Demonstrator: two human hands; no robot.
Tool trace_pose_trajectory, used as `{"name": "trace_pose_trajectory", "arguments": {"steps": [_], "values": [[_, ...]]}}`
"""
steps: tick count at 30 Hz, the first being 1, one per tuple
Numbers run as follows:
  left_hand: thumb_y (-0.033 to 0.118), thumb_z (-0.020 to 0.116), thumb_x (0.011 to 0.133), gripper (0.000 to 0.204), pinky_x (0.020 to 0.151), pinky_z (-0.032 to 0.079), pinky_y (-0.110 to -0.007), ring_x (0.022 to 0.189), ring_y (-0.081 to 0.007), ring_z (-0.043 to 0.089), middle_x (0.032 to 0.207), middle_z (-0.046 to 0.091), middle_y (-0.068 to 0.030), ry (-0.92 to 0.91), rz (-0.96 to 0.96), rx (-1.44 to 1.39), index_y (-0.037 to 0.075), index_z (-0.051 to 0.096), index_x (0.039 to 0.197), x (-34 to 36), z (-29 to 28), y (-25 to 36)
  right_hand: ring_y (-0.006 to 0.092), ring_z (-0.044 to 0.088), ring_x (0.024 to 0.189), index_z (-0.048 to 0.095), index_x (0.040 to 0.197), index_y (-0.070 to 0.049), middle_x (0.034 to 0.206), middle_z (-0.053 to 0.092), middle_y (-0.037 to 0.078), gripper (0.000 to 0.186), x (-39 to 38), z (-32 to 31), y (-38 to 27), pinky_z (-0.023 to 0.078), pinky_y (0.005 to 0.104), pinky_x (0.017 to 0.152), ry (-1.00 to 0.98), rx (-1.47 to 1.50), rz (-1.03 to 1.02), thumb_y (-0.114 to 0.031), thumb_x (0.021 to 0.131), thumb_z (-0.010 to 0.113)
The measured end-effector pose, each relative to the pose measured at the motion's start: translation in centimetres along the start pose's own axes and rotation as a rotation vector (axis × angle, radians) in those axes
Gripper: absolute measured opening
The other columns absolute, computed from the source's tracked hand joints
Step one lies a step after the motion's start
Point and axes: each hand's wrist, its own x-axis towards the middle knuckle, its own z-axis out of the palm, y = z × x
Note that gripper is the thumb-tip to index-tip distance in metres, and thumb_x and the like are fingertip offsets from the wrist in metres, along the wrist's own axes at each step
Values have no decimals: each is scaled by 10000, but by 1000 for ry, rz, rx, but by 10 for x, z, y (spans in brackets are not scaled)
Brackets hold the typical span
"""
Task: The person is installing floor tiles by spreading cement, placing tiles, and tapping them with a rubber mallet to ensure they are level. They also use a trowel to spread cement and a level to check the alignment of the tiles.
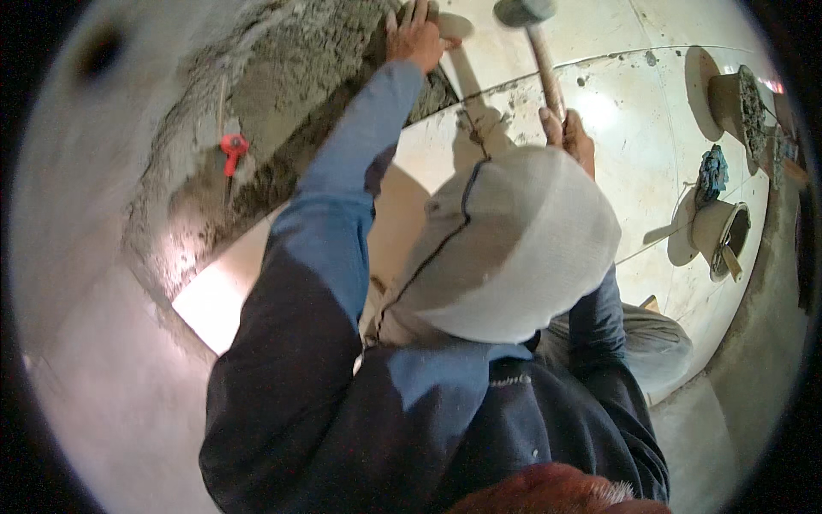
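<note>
My right hand (572, 139) is wrapped round the pale handle of a mallet (525, 12). Its dark, rounded head is raised over the cream tiles, with a shadow below left. At the upper left, my left hand (417, 41) has its fingers spread, bare of any tool, where rough grey mortar (317, 64) meets the edge of a cream tile (591, 30). Whether the fingertips press on mortar or tile I cannot tell. Between my arms bulges a rounded pale cloth shape (531, 240) with a dark cord-like line, hiding part of the floor.
A slim tool with a red middle (233, 146) rests on the mortar at left. Over at right, two mortar-smeared buckets (728, 94) (709, 230) lie or stand on the tiles, a stick in the nearer one. Between them is a crumpled blue item (712, 174). A grey wall (86, 283) borders the left.
</note>
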Motion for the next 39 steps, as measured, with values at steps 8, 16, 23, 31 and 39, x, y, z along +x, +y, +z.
{"name": "trace_pose_trajectory", "arguments": {"steps": [8, 16, 23, 31, 39], "values": [[501, 741, 848, 885, 1141, 363, -532, 1492, -341, 256, 1615, 294, -145, -266, -41, -230, 16, 386, 1497, 54, -65, -75, 259, 670, 695, 538, 1062, -58, 761, 677, 151, 425, -10, 53, 5, 513, 381, 651, 1, -104, 45, -437, 945, 689], [522, 830, 703, 891, 1112, 373, -584, 1440, -301, 341, 1465, 452, -136, -93, 11, -127, 26, 503, 1367, 50, -53, -67, 207, 549, 564, 544, 1019, -30, 650, 598, 134, 454, 9, 44, -45, 461, 386, 534, -62, -54, -88, -483, 1019, 562], [685, 555, 905, 906, 1228, 118, -637, 1517, -296, 213, 1659, 211, -63, -122, -115, 544, 221, 208, 1601, 55, 3, -88, 309, 603, 603, 481, 976, -9, 678, 590, 228, 416, 62, 67, -10, 476, 464, 589, -161, -224, -241, -417, 1041, 529], [491, 765, 814, 927, 1207, 215, -601, 1459, -425, 299, 1621, 237, -201, -474, 13, 32, 126, 345, 1555, 108, -65, -16, 324, 593, 628, 502, 1090, 11, 690, 573, 221, 399, 74, -19, -53, 449, 430, 594, -68, 221, -156, -380, 1031, 552], [621, 775, 729, 1091, 1177, 266, -625, 1509, -410, 200, 1658, 173, -160, -361, 91, -230, 141, 287, 1579, 170, -84, 89, 523, 656, 813, 455, 1034, 11, 821, 650, 335, 428, 208, -31, 64, 509, 555, 683, 238, -134, -149, -402, 1007, 561]]}}
